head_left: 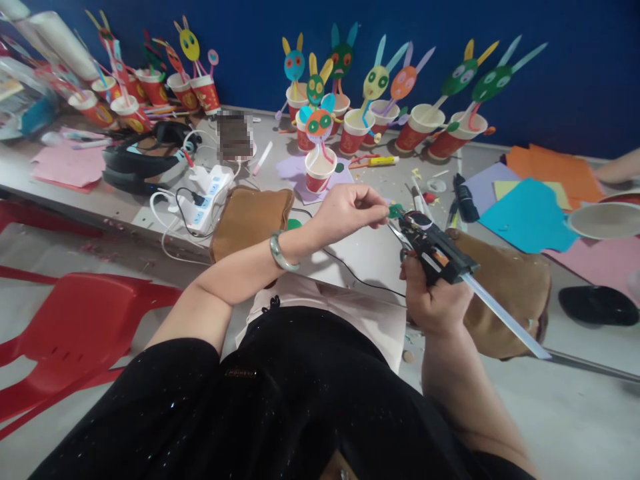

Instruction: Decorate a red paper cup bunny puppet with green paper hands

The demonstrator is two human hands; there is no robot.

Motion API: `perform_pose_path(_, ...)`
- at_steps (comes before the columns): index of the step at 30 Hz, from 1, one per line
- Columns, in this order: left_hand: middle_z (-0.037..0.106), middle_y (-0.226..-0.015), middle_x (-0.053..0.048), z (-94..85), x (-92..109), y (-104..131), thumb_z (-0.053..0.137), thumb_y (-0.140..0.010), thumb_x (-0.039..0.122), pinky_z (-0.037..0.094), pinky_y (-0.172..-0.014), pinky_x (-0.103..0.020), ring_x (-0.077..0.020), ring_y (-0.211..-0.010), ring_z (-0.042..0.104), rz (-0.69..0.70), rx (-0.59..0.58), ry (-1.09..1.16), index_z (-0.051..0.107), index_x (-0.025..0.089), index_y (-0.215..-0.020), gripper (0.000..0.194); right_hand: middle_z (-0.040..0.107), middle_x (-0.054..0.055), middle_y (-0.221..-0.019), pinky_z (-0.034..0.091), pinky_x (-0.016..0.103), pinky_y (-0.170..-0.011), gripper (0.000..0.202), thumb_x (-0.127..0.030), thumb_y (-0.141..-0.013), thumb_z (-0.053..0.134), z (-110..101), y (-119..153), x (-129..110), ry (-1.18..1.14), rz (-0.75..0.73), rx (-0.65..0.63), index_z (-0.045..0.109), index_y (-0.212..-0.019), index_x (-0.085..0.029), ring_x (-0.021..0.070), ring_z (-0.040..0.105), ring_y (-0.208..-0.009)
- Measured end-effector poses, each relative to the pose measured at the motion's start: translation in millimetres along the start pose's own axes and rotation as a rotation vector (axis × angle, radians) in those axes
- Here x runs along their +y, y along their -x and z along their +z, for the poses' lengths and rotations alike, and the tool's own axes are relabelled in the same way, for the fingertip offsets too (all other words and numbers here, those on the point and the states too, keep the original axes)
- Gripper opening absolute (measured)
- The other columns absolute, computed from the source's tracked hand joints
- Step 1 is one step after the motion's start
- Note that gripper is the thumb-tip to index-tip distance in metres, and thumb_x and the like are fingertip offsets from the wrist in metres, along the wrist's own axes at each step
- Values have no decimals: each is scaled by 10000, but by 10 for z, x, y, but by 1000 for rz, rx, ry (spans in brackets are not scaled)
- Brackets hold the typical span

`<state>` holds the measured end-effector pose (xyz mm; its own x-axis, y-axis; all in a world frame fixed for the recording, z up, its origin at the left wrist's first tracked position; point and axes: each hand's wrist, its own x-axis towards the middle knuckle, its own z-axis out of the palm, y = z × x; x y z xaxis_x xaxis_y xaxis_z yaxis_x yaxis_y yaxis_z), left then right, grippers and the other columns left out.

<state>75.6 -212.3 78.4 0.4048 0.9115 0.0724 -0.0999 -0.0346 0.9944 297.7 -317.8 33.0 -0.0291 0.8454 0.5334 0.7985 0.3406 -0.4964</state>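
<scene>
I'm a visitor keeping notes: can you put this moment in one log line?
left hand: pinching small green piece | right hand: gripping glue gun | gun front: near the piece | beyond left hand: paper cup

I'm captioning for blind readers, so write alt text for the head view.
The right hand grips a black glue gun while the left hand pinches a small green piece near its tip. Red paper cups holding rabbit-eared figures stand behind.

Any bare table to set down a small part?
Best patch: below the left hand, left of the right hand; a black cable crosses it. Another: left of the pink paper. Crowded: back row of cups, right side's coloured paper.
</scene>
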Motion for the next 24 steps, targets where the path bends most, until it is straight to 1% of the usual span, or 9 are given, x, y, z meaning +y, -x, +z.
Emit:
perform_pose_path(4, 807, -796, -30, -22, 4, 5, 812, -914, 198, 615, -765, -226, -82, -732, 746, 3, 6, -2, 717, 160, -860, 116, 720, 69, -684, 655, 463, -706, 403, -565, -1072, 566, 24, -4, 14, 38, -64, 7, 715, -894, -236, 319, 771, -662)
perform_pose_path(7, 804, -801, -28, -49, -16, -4, 823, -909, 215, 618, -775, -237, -83, -740, 742, 12, -2, -1, 723, 158, -871, 121, 708, 62, -669, 652, 469, -684, 391, -539, -1082, 554, 42, -14, 21, 53, -102, 35, 712, -903, -229, 319, 758, -630)
perform_pose_path(10, 799, -803, -27, -66, -38, -14, 853, -898, 258, 623, -791, -254, -89, -751, 741, 17, -11, -3, 726, 154, -881, 165, 704, 52, -664, 646, 453, -668, 378, -534, -1079, 554, 49, -31, 11, 56, -111, 33, 702, -897, -237, 307, 749, -612)
perform_pose_path(13, 791, -791, -26, -70, -32, -10, 867, -888, 279, 626, -793, -260, -94, -751, 743, 3, 8, 3, 724, 156, -873, 189, 696, 44, -646, 618, 421, -629, 382, -550, -1069, 558, 41, -50, -14, 80, -103, 25, 692, -869, -253, 291, 737, -597)
perform_pose_path(17, 786, -771, -22, -74, 10, 10, 873, -868, 271, 620, -777, -241, -93, -745, 745, -32, 31, 9, 725, 166, -842, 184, 704, 62, -659, 620, 435, -674, 366, -551, -1058, 586, 34, -69, -33, 74, -59, -1, 688, -862, -259, 302, 747, -647)
perform_pose_path(20, 785, -764, -17, -81, 22, 12, 857, -871, 250, 615, -766, -235, -89, -737, 743, -33, 40, 12, 732, 170, -839, 152, 707, 73, -681, 621, 456, -697, 359, -555, -1043, 593, 48, -75, -25, 76, -45, -11, 689, -858, -262, 320, 756, -691)
perform_pose_path(24, 789, -761, -22, -83, 16, 12, 832, -868, 212, 622, -777, -242, -93, -738, 742, -54, 55, 4, 737, 169, -835, 110, 684, 70, -698, 621, 471, -749, 306, -525, -1028, 621, 83, -67, -14, 39, -30, -25, 707, -905, -258, 323, 739, -721)
